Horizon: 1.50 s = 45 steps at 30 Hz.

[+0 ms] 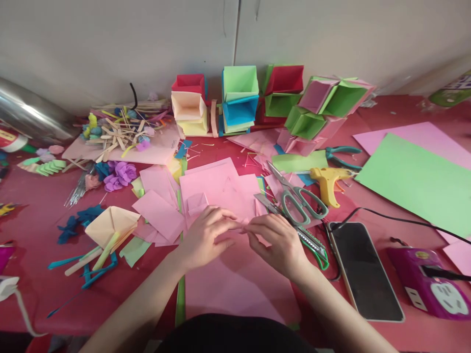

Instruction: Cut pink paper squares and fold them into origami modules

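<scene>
My left hand (209, 239) and my right hand (278, 241) meet over the middle of the work area, fingertips pinched together. Between them is a thin edge of pink paper (241, 228), mostly hidden by the fingers. Below lies a large pink sheet (239, 279), with more pink sheets (209, 181) stacked behind the hands. Just beyond my left fingers sits a small folded pink paper piece (196, 202). Close to my right hand lie grey-handled scissors (300, 203) and a utility knife (312, 242).
Folded paper boxes (239, 103) stand in stacks along the wall. On the right are a yellow glue gun (327, 184), pliers (344, 156), a green sheet (415, 181), a phone (368, 274) and a purple power outlet box (429, 282). Wooden sticks (117, 132) and paper flowers (119, 175) lie left.
</scene>
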Tool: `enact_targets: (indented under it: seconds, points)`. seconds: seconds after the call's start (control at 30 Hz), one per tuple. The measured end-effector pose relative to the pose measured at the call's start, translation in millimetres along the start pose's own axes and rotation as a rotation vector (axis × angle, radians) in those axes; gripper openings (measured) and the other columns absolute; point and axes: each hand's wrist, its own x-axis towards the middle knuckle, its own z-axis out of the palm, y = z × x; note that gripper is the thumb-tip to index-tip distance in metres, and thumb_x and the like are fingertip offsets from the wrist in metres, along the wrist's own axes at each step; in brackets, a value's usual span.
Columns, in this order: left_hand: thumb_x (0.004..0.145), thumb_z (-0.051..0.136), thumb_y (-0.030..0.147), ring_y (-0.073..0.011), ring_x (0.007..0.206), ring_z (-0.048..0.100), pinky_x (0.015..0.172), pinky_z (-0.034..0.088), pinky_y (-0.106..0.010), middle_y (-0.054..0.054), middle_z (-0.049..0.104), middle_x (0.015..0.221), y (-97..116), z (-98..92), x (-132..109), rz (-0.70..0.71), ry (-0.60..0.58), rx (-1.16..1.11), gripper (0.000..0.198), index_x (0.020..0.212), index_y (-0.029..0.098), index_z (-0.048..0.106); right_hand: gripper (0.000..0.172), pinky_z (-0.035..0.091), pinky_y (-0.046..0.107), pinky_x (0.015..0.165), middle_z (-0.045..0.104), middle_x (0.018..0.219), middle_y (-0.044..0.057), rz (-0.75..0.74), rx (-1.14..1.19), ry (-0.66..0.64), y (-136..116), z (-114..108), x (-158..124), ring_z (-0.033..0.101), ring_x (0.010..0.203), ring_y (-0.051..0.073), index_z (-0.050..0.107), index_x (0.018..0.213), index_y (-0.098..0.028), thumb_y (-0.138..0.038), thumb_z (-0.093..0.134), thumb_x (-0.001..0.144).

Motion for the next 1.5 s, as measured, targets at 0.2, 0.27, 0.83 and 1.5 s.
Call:
enact_targets:
  seconds: [0.2,0.27,0.83,1.5]
  points:
    - [0.085,0.056,0.031,-0.0138,0.071,0.061,0.063,0.047,-0.023,-0.002,0.066,0.076,11,2.0,8,-0.397,0.108,-0.586,0.018,0.088,0.017,0.067,0.015,0.053,0.029,0.072,0.068,0.088,0.005,0.246,0.319,-0.017,-8,-15,17,0.065,0.082,0.017,0.065,0.097,-0.021,-0.021,0.057,0.085]
    - [0.083,0.058,0.035,-0.0133,0.067,0.059,0.061,0.046,-0.022,-0.001,0.064,0.072,12,4.8,10,-0.474,0.123,-0.680,0.021,0.083,0.015,0.066,0.027,0.054,0.032,0.079,0.069,0.096,0.006,0.229,0.308,-0.053,-6,-15,17,0.065,0.089,0.019,0.063,0.108,-0.022,-0.026,0.062,0.081]
    - [0.082,0.058,0.030,-0.0148,0.071,0.059,0.064,0.045,-0.023,-0.002,0.065,0.072,22,4.2,7,-0.496,0.101,-0.795,0.019,0.085,0.017,0.071,0.017,0.054,0.027,0.065,0.069,0.079,0.005,0.018,0.132,0.105,-10,-5,14,0.065,0.072,0.015,0.067,0.093,-0.020,-0.011,0.059,0.082]
    - [0.080,0.063,0.032,-0.0088,0.057,0.045,0.056,0.036,-0.021,0.001,0.051,0.059,24,6.3,-1,-0.613,0.069,-1.201,0.022,0.068,0.013,0.064,0.024,0.057,0.031,0.069,0.070,0.094,0.010,-0.301,0.032,-0.069,-10,-25,13,0.067,0.080,0.018,0.062,0.105,-0.010,-0.011,0.056,0.081]
